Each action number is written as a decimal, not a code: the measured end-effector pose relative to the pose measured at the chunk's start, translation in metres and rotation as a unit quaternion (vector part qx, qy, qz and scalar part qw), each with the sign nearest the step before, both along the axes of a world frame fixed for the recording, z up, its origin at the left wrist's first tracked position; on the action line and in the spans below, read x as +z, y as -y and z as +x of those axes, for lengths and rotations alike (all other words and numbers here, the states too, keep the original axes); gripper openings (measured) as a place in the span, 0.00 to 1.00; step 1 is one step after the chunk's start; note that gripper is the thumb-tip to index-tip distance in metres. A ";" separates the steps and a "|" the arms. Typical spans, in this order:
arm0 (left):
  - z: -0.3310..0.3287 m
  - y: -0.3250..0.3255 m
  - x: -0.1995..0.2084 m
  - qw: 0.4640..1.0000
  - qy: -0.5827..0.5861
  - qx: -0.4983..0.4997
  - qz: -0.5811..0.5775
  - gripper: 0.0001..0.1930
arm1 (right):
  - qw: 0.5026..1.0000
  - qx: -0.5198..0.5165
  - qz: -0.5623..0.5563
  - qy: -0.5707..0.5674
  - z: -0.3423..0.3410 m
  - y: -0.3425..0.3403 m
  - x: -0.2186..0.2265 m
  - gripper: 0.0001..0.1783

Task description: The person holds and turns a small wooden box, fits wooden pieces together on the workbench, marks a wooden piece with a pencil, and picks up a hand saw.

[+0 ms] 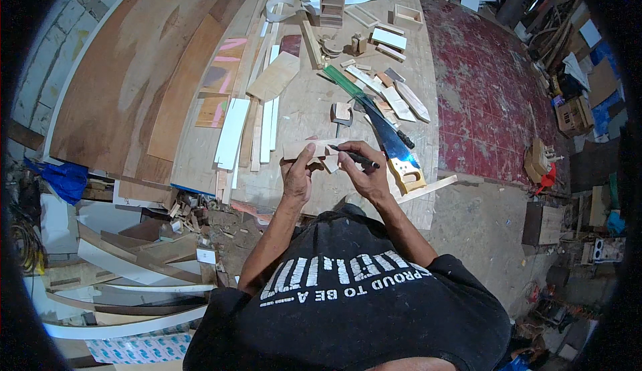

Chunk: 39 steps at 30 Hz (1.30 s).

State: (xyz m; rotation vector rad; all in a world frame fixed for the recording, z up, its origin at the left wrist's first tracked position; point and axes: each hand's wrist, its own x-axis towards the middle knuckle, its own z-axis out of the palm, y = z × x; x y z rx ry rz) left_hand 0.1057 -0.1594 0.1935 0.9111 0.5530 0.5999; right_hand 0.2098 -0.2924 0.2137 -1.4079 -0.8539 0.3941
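My left hand (299, 178) is closed on the left part of a short, pale wooden board (304, 149), its thumb on the top face. A black pen (361, 160) sits in my right hand (368, 175), its tip at the board's right part; that hand's thumb also reaches toward the wood. Just beyond the board lies a small wooden block (342, 111) on a dark piece, with a thin dark rod pointing toward me. To the right of my right hand rests a handsaw (389, 137) with a pale wooden handle.
A small wooden shelf (332, 2) stands at the table's far end. Cut wood pieces (398, 103) lie beyond the saw, near a green strip (341, 80). Long slats (267, 130) and a white board (233, 134) cover the left side. Large plywood sheets (114, 70) stand farther left.
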 end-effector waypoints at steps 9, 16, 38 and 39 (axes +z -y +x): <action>-0.001 -0.002 0.001 0.999 -0.007 -0.003 -0.036 0.18 | 0.999 -0.009 -0.003 -0.053 0.001 -0.006 0.004 0.13; -0.002 -0.003 -0.005 0.998 -0.023 0.001 -0.056 0.17 | 0.999 -0.005 -0.029 -0.036 0.006 -0.005 0.001 0.09; -0.003 -0.003 0.001 0.995 -0.035 0.015 -0.090 0.12 | 0.996 -0.016 -0.039 -0.074 0.002 -0.011 0.009 0.10; -0.003 -0.003 0.001 0.995 -0.041 0.019 -0.091 0.12 | 0.996 -0.014 -0.039 -0.073 0.003 -0.009 0.006 0.10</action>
